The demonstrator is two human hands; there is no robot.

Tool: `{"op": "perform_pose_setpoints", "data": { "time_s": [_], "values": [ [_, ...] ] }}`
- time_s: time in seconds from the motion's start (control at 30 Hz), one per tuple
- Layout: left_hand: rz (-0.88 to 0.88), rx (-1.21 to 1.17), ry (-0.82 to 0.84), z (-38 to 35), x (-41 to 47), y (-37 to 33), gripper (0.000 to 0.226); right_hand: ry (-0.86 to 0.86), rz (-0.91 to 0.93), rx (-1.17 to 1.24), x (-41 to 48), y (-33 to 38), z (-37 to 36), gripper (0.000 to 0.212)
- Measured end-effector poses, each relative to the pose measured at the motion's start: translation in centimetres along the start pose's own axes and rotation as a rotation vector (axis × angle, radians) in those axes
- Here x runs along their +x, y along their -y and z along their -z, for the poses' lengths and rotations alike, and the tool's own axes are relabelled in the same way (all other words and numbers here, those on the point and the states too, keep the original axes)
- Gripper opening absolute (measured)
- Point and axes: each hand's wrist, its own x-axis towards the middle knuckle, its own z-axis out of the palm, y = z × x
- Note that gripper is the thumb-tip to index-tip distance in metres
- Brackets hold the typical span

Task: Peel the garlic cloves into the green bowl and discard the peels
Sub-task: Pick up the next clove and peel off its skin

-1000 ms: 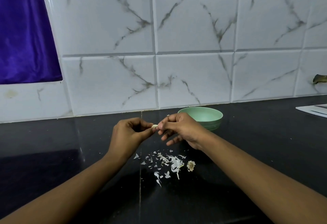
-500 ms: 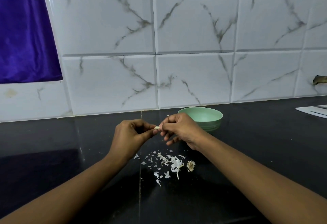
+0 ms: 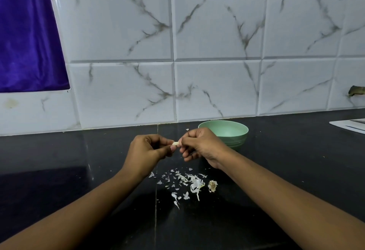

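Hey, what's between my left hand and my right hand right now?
One garlic clove, pinched between the left hand and the right hand, seen in the head view.

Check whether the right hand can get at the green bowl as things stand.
Probably yes. The right hand is just in front of the green bowl, with nothing between them and the bowl's mouth uncovered. Both it and the left hand are pinching the garlic clove, though.

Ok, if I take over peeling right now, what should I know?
Left hand pinches one garlic clove; right hand picks at its other end.
Green bowl stands just behind the right hand; its bottom is hidden.
Some peeling is done: peels lie scattered on the counter below the hands.
To do: finish this clove, drop it in the bowl, throw the peels away.
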Motion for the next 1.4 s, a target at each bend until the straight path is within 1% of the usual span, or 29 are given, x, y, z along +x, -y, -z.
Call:
{"op": "perform_pose_setpoints", "data": {
  "time_s": [0.13, 0.33, 0.43, 0.57, 0.7, 0.8, 0.9, 1.03, 1.2, 1.4],
  "values": [
    [0.048, -0.074, 0.026, -0.04, 0.05, 0.04, 0.012, 0.016, -0.013, 0.029, -0.06, 0.03, 0.16, 0.018],
    [0.193, -0.273, 0.067, -0.32, 0.01, 0.08, 0.006, 0.06, -0.014, 0.084, -0.02, -0.09, 0.11, 0.018],
    [0.185, -0.275, 0.038, -0.33, -0.02, 0.0, 0.006, 0.064, -0.016, 0.083, 0.02, -0.05, 0.27, 0.015],
    [0.148, -0.219, -0.016, -0.32, -0.04, -0.06, 0.007, 0.082, -0.006, 0.054, -0.06, -0.05, 0.36, 0.008],
    [0.141, -0.201, -0.019, -0.3, -0.03, 0.04, 0.009, 0.066, 0.014, 0.054, 0.14, -0.35, 0.18, 0.007],
    [0.171, -0.257, 0.004, -0.27, 0.02, -0.04, 0.012, 0.058, 0.057, 0.04, 0.22, -0.35, 0.18, 0.009],
    [0.239, -0.372, 0.033, -0.28, 0.05, -0.19, 0.023, 0.051, 0.114, -0.004, 0.18, -0.3, 0.14, 0.01],
    [0.278, -0.457, 0.076, -0.46, -0.01, -0.4, 0.017, 0.042, 0.177, -0.065, 0.08, -0.23, 0.06, 0.01],
    [0.264, -0.452, 0.075, -0.57, -0.1, -0.44, 0.023, 0.027, 0.188, -0.083, 0.05, -0.21, 0.17, 0.012],
    [0.273, -0.459, 0.093, -0.7, -0.06, -0.18, 0.011, 0.019, 0.155, -0.18, 0.13, -0.4, 0.26, 0.014]
  ]
}}
